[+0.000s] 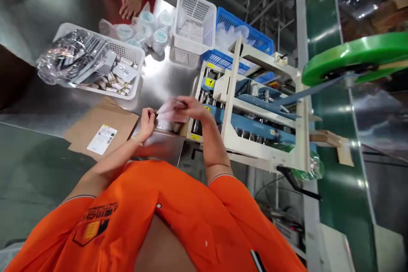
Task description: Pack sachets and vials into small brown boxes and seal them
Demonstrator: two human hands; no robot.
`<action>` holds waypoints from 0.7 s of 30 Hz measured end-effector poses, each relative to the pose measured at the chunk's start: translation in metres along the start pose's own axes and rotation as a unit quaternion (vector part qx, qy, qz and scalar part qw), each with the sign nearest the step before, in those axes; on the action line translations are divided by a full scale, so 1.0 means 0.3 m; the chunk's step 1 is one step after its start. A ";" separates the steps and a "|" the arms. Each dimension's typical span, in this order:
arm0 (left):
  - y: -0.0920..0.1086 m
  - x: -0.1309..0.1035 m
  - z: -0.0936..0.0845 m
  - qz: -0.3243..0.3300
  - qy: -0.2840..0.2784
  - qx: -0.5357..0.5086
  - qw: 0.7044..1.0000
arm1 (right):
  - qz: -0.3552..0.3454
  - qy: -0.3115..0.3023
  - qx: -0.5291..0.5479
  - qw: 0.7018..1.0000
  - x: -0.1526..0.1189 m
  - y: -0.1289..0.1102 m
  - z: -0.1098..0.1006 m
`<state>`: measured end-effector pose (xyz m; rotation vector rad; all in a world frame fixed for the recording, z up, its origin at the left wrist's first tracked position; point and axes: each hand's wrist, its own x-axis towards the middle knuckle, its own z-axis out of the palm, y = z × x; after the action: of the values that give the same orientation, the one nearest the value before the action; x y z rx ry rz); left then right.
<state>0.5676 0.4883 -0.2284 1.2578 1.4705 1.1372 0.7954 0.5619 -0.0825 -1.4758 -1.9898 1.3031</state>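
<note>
Near the table's front edge, my left hand [147,123] has its fingers closed at the left side of a blurred, whitish item [167,112]. My right hand [191,108] is on the other side, fingers pinched on something dark and pale that motion smears. Between and below the hands sits a clear, shiny object [164,125], too blurred to name. To the left lies a flat brown cardboard piece [117,123] with a white label [102,139]. Farther back, a white basket [137,61] holds plastic-wrapped items and small white pieces with metal parts.
Bagged round containers [143,29] and an empty-looking white basket [195,17] stand at the back, beside a blue crate [264,42]. A framed roller machine [261,146] borders my right arm. Another person's hand [130,6] rests on the far table.
</note>
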 end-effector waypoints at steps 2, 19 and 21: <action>0.011 0.019 -0.007 -0.025 -0.011 -0.030 0.999 | 0.031 -0.106 -0.130 0.985 -0.020 -0.001 0.068; 0.081 0.094 -0.095 -0.089 -0.073 -0.073 0.991 | 0.021 -0.073 -0.289 0.954 -0.081 0.069 0.280; 0.078 0.098 -0.089 -0.073 -0.076 -0.062 0.992 | 0.096 0.053 -0.272 0.956 -0.154 0.113 0.223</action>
<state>0.5429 0.5164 -0.2014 1.1074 1.3347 0.9972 0.7856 0.4911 -0.1342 -1.9739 -2.2900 0.7377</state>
